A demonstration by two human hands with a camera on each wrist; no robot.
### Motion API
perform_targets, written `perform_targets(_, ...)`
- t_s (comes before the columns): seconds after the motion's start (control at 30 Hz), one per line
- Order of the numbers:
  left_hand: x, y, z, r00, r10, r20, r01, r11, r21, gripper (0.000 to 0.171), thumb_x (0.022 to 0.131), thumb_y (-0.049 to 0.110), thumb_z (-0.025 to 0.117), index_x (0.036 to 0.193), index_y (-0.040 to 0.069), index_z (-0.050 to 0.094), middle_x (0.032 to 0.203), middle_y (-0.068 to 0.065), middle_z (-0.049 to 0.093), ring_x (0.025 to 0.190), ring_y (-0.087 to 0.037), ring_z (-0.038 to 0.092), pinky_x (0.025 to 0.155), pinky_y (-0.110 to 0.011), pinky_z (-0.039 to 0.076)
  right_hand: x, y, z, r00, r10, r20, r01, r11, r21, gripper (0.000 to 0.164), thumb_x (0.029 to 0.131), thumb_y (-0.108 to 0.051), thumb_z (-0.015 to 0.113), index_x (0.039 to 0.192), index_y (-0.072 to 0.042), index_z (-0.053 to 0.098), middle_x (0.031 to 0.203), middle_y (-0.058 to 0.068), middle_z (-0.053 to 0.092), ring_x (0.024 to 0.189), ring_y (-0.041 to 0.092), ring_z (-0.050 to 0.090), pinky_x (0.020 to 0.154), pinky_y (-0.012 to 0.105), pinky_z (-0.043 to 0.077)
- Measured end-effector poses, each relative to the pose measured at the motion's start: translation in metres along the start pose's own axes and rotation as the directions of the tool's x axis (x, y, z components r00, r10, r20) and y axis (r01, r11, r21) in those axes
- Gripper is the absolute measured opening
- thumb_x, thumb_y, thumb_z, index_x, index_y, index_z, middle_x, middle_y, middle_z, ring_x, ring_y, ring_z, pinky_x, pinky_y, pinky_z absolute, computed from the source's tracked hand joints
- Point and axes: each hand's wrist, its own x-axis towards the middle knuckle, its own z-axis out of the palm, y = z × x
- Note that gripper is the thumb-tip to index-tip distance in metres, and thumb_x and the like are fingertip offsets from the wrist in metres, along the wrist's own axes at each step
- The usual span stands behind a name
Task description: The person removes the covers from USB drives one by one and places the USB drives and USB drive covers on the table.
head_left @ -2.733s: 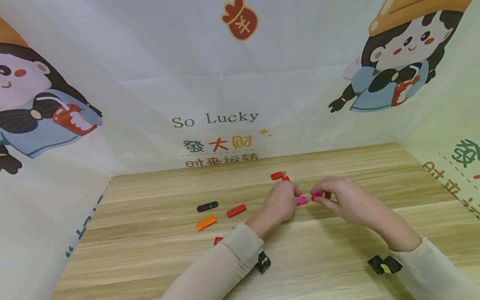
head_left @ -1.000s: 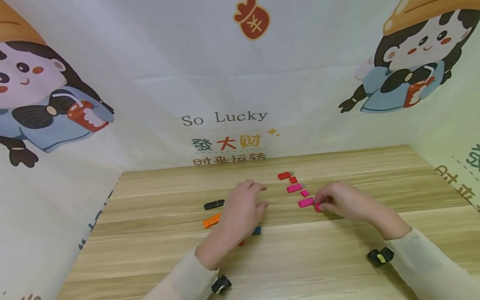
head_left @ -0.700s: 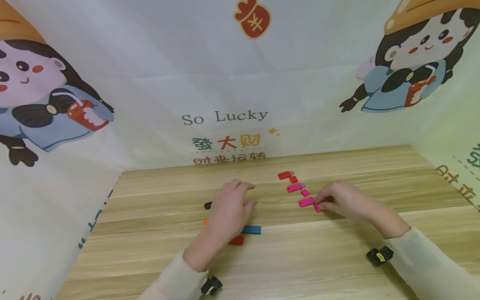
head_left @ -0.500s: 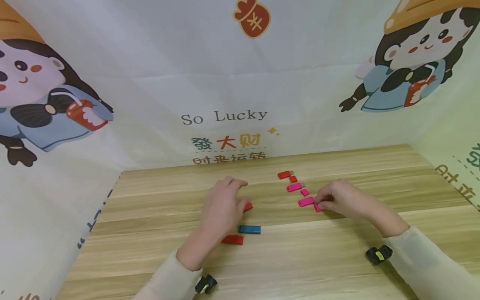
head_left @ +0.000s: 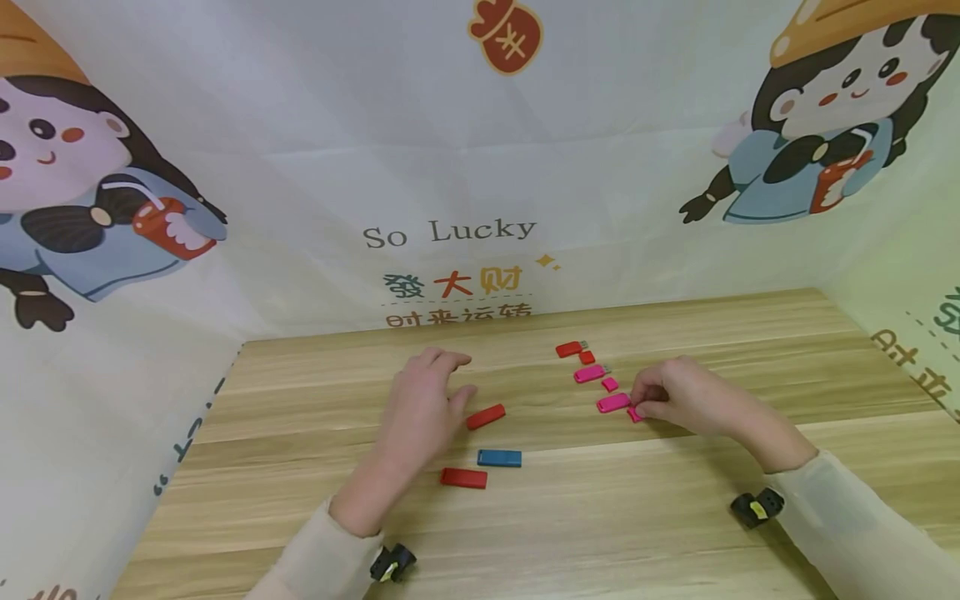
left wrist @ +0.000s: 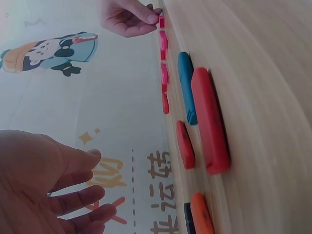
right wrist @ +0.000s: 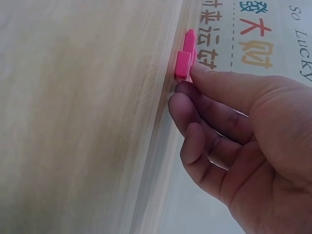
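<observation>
My right hand [head_left: 682,396] pinches a small pink cap [head_left: 634,414] at the table, beside an uncapped pink USB stick [head_left: 613,403]. In the right wrist view the cap [right wrist: 183,64] sits by the thumb and fingertips. My left hand [head_left: 423,400] is in the air with fingers spread, holding nothing. Nearest to it lies a capped red USB stick [head_left: 486,417]. An orange USB stick [left wrist: 201,214] and a black one [left wrist: 189,218] show in the left wrist view; the left hand hides them in the head view.
Another pink USB stick [head_left: 589,374] and a red USB stick [head_left: 568,349] lie uncapped behind, with a pink cap [head_left: 610,384] and a red cap [head_left: 587,357] near them. A blue USB stick [head_left: 499,458] and a red one [head_left: 463,477] lie toward the front. Printed cloth [head_left: 315,208] walls the table.
My left hand has let go of the pink USB stick and moved left. My right hand has pulled off its cap and brought it down beside the stick, still pinching it.
</observation>
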Motion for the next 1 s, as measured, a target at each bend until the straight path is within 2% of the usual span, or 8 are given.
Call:
perform_targets(0.3, 0.002, -0.011, -0.008, 1.0, -0.016, -0.003, 0.016, 1.0, 0.007, 0.036, 0.085, 0.02, 0.074, 0.118, 0.009, 0.065, 0.114, -0.006, 0.062, 0.106, -0.026, 0.055, 0.092, -0.042, 0.045, 0.001, -0.007, -0.001, 0.999, 0.019, -0.051, -0.02, 1.0, -0.014, 0.003, 0.087, -0.014, 0.071, 0.089, -0.016, 0.069, 0.072, -0.011, 0.061, 0.063, 0.005, 0.052, 0.057, 0.024, 0.047)
perform_targets(0.47, 0.002, -0.017, -0.014, 0.999, -0.032, 0.007, 0.032, 0.999, 0.006, 0.037, 0.086, 0.021, 0.073, 0.12, 0.008, 0.064, 0.117, -0.008, 0.061, 0.11, -0.029, 0.054, 0.095, -0.044, 0.043, 0.003, -0.015, -0.002, 0.996, 0.01, -0.088, -0.014, 0.999, -0.039, 0.013, 0.088, -0.018, 0.071, 0.099, -0.012, 0.071, 0.074, -0.013, 0.06, 0.064, 0.005, 0.053, 0.058, 0.024, 0.048)
perform_targets(0.63, 0.002, -0.024, -0.018, 0.997, -0.059, 0.04, 0.059, 0.998, 0.015, 0.04, 0.087, 0.023, 0.072, 0.123, 0.008, 0.062, 0.122, -0.009, 0.06, 0.114, -0.03, 0.052, 0.098, -0.046, 0.041, 0.004, -0.024, -0.002, 0.991, -0.025, -0.133, 0.015, 0.997, -0.076, 0.02, 0.086, -0.021, 0.073, 0.104, -0.012, 0.071, 0.077, -0.014, 0.06, 0.068, 0.004, 0.055, 0.06, 0.024, 0.048)
perform_targets(0.83, 0.003, -0.038, -0.018, 0.991, -0.092, 0.098, 0.088, 0.995, 0.038, 0.042, 0.088, 0.025, 0.071, 0.124, 0.007, 0.062, 0.124, -0.01, 0.057, 0.114, -0.032, 0.052, 0.098, -0.046, 0.043, 0.006, -0.033, 0.0, 0.983, -0.051, -0.176, 0.031, 0.993, -0.113, 0.027, 0.085, -0.028, 0.074, 0.109, -0.016, 0.07, 0.093, -0.009, 0.066, 0.085, 0.012, 0.062, 0.071, 0.031, 0.051)
perform_targets(1.0, 0.002, -0.048, -0.016, 0.976, -0.122, 0.179, 0.114, 0.992, 0.053, 0.041, 0.09, 0.025, 0.069, 0.125, 0.006, 0.061, 0.127, -0.014, 0.055, 0.115, -0.035, 0.052, 0.098, -0.048, 0.043, 0.01, -0.04, 0.002, 0.98, -0.07, -0.188, 0.048, 0.992, -0.119, 0.036, 0.084, -0.032, 0.075, 0.119, -0.029, 0.065, 0.098, -0.01, 0.063, 0.088, 0.015, 0.059, 0.076, 0.033, 0.049)
